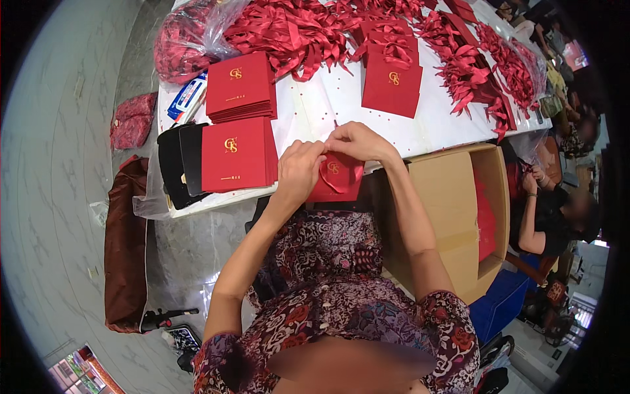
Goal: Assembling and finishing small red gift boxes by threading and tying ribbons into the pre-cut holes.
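At the table's near edge, a flat red paper bag [340, 176] with gold print lies in front of me, its lower part over my lap. A thin red ribbon [323, 178] loops down across its face. My left hand [299, 171] and my right hand [359, 142] meet at its top edge, fingers closed in a pinch on the ribbon. The fingertips nearly touch, and they hide the ribbon's ends. Left of my hands sit a near stack of red bags [237, 156] and a farther stack [240, 85], both flat with gold print.
Heaps of red ribbon [289, 33] cover the far side of the white table [315, 98]. Ribboned red bags [392, 82] lie fanned out at the back right. A cardboard box [436, 210] stands by my right arm, red pieces inside. Another person [551, 210] works at far right.
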A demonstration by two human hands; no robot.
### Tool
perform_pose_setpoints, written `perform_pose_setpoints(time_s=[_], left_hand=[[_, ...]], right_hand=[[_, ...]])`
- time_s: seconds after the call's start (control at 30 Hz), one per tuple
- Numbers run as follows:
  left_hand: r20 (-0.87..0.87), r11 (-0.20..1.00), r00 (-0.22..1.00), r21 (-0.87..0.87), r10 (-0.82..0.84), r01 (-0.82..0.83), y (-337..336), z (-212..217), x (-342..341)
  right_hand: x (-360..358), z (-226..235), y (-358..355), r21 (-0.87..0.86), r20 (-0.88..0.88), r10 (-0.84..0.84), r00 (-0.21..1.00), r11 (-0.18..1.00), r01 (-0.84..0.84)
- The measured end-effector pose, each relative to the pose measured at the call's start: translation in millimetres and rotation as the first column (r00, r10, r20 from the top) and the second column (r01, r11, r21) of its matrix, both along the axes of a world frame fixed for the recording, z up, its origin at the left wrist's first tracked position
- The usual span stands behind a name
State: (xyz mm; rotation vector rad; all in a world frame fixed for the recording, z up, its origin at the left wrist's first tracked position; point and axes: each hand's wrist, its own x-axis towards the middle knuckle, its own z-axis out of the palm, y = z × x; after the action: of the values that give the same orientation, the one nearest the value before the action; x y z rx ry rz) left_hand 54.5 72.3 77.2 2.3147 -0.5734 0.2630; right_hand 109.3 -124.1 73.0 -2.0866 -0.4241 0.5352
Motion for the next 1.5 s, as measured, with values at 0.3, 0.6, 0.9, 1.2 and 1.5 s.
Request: perform_pose_setpoints(time_s=[0.3, 0.6, 0.9, 1.2, 1.5], left_hand=[[0.05, 1.0, 0.999, -0.025, -0.005, 0.007, 2.0, -1.4, 6.7], [-0.179, 0.989, 0.973, -0.012, 0.143, -0.147, -6.9, -27.2, 6.5], [-0.264, 0.967, 0.931, 0.056, 0.254, -0.248, -12.3, -31.6, 15.0], [-0.037, 0.939, 0.957, 0.211, 0.286, -0.273, -26.9, -47.1, 50.3], [-0.53, 0.865, 0.834, -0.337, 0.152, -0.372, -24.2, -52.5, 48.9]], right_hand=[[2.5, -28.8, 18.4, 0.219, -0.097, -0.13, 0.987, 0.964, 0.149], [11.2, -33.5, 15.3, 0.102, 0.149, -0.505, 0.85, 0.863, 0.495], [-4.1, -43.1, 17.8, -0.065, 0.311, -0.487, 0.816, 0.846, 0.529], [-7.1, -49.0, 19.1, -0.007, 0.323, -0.513, 0.795, 0.839, 0.544], [-8.3, -55.1, 17.3, 0.384, -0.142, -0.503, 0.853, 0.766, 0.516]])
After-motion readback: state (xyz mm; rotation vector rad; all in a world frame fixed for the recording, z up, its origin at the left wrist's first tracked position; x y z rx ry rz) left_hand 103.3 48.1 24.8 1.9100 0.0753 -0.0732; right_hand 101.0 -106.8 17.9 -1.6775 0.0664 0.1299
